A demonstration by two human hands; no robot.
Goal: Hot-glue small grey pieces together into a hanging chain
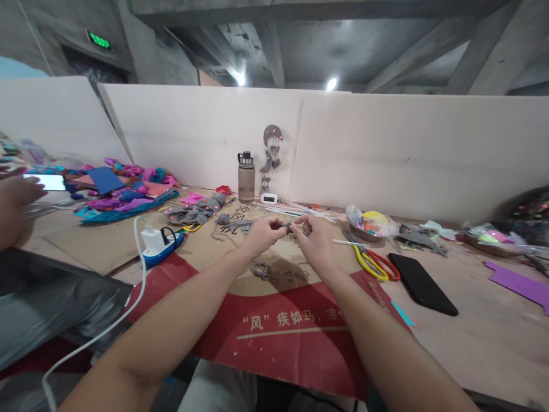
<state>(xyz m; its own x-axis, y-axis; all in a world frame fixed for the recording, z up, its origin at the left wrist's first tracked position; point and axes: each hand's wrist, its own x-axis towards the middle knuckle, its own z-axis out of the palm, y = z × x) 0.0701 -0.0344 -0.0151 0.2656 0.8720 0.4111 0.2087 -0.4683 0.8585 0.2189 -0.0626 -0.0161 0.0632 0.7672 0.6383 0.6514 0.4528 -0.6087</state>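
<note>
My left hand [266, 234] and my right hand [314, 239] meet over the cardboard, fingertips pinched around a small grey piece [288, 226] that looks like felt. Most of that piece is hidden by the fingers. On the cardboard just below lies a loose tangle of grey cord [262, 270]. Left of my left hand are grey scraps [241, 226] and a small grey ball of yarn [223, 218]. Scissors with red and yellow handles [377, 264] rest to the right of my right hand, near a thin white stick [343, 242].
A black phone [422, 284] lies at the right. Behind stand a bottle [246, 178] and a small white timer [269, 198]. A blue power strip [163, 250] with a white cable is at left. Another person's hand [17, 197] holds a lit phone [47, 182]. A bowl [366, 232] holds plastic-wrapped material.
</note>
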